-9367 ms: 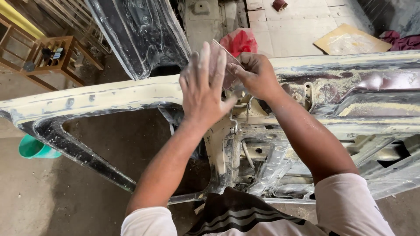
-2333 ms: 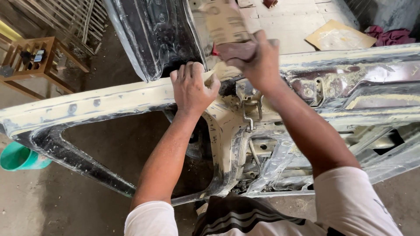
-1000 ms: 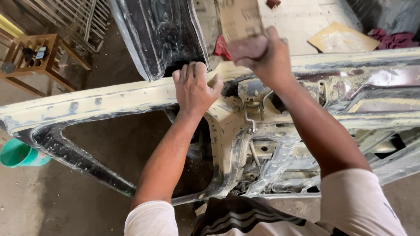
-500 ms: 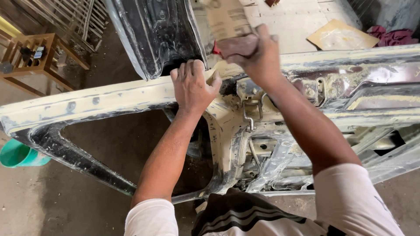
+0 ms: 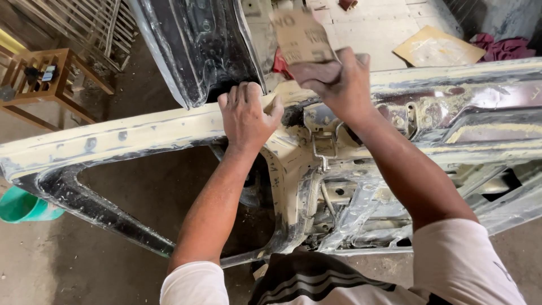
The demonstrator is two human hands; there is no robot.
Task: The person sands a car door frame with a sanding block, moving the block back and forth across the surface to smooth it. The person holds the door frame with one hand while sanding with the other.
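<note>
Sanding stage: our right hand (image 5: pixel 344 79) clamps folded sandpaper (image 5: pixel 302 42) above the filler-coated door frame (image 5: pixel 141 133); our left hand (image 5: pixel 245 116) lies flat (empty) on it; next, firm even strokes.

One head-worn camera looks steeply down and forward, close over both forearms (no second view), at the filler-coated car door frame (image 5: pixel 141 135).

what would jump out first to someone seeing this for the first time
Two bare arms reach over a long cream-filler-smeared car body frame that spans the picture. The right hand, top centre, has its grip on a folded brown sandpaper sheet, while the left hand lies flat on the frame beside it. A wooden stool stands upper left, and a green plastic bucket sits at the left edge.
</note>
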